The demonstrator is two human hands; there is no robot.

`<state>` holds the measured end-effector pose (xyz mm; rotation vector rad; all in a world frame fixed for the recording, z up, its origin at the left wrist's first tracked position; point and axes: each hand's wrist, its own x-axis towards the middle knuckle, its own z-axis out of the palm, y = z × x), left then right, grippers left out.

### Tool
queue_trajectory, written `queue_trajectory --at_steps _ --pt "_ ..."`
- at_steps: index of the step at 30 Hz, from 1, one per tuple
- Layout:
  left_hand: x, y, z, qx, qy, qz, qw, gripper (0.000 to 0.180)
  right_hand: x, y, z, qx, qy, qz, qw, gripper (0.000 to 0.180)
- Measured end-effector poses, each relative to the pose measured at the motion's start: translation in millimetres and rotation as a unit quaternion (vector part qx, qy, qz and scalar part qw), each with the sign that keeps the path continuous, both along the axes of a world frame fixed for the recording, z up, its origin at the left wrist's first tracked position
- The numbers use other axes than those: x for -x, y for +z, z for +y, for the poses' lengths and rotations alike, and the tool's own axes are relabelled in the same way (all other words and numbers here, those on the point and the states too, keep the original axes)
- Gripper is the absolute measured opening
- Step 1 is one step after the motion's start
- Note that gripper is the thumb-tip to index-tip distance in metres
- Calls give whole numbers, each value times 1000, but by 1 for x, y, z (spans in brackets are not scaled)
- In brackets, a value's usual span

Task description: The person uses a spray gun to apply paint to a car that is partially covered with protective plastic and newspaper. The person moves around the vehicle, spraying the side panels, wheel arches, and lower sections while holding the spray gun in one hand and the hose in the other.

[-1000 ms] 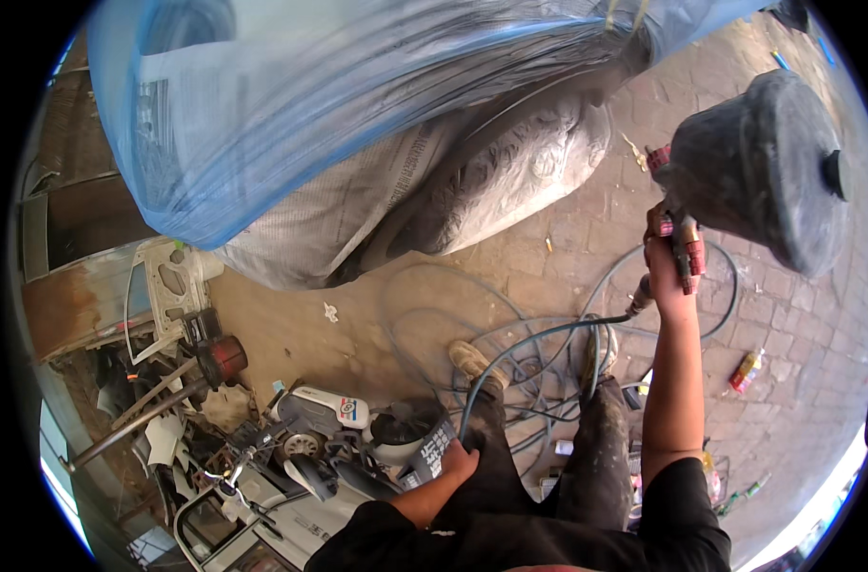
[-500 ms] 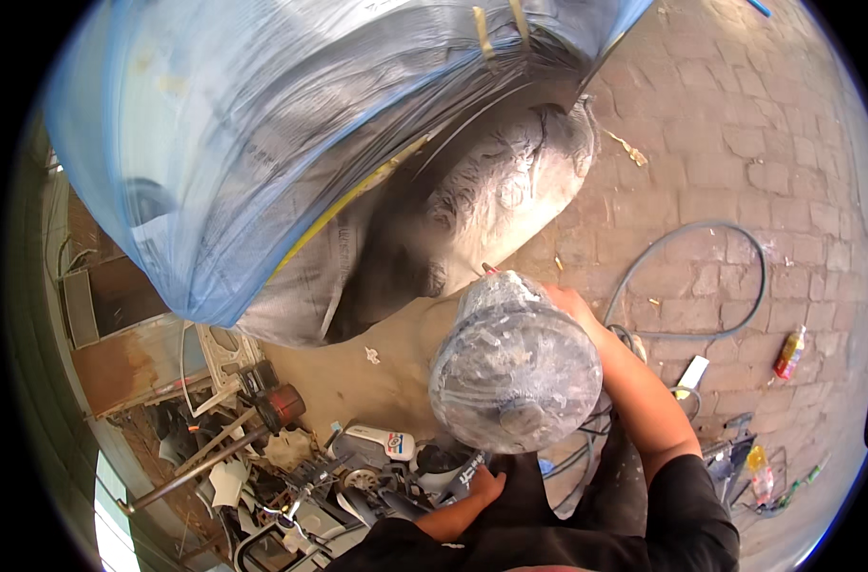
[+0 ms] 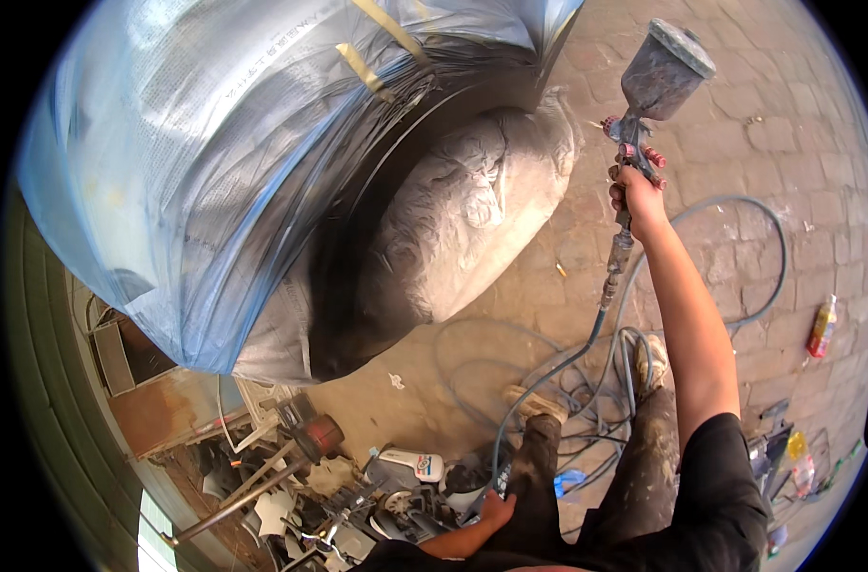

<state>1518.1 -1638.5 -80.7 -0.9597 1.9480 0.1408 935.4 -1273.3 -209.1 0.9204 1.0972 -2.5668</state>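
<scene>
Since the earlier frame, the spray gun (image 3: pixel 630 135) has swung away from the near middle to the far right, and its cup (image 3: pixel 661 74) now tilts toward the far right, seen from the side. The right hand (image 3: pixel 636 194) has its grip clenched around the handle, with the arm stretched out. Red knobs show on the gun, and its front end faces left, well apart from a crumpled pale cover (image 3: pixel 477 191). Left of that cover runs a dark curved band (image 3: pixel 396 162), bordered by blue plastic sheeting (image 3: pixel 215 172) with two yellowish tape strips (image 3: pixel 363 69). From the handle a grey-blue hose (image 3: pixel 594 334) drops to the near side, reaching the left hand (image 3: pixel 494 512) beside the left thigh; whether that grip closes on it, I cannot tell. More hose lies coiled around the shoes (image 3: pixel 539 404). Scrap parts (image 3: pixel 396 505) crowd the near left, and a red-and-yellow bottle (image 3: pixel 822 327) lies at right on the paving (image 3: pixel 739 229).
</scene>
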Motion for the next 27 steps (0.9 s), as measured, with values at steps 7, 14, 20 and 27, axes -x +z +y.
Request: queue_trajectory --at_steps 7,14,20,27 --pt "9 -2 9 -2 1 -3 1000 57 -23 54 -14 154 110 220 957 17" --pt "17 0 5 10 19 -4 1000 53 18 -15 -23 35 63 120 990 14" --pt "20 4 1 25 -11 40 999 53 42 -67 -16 -210 90 -13 973 28" --pt "48 55 -8 -23 9 -58 998 61 -82 39 17 -357 96 132 920 38"
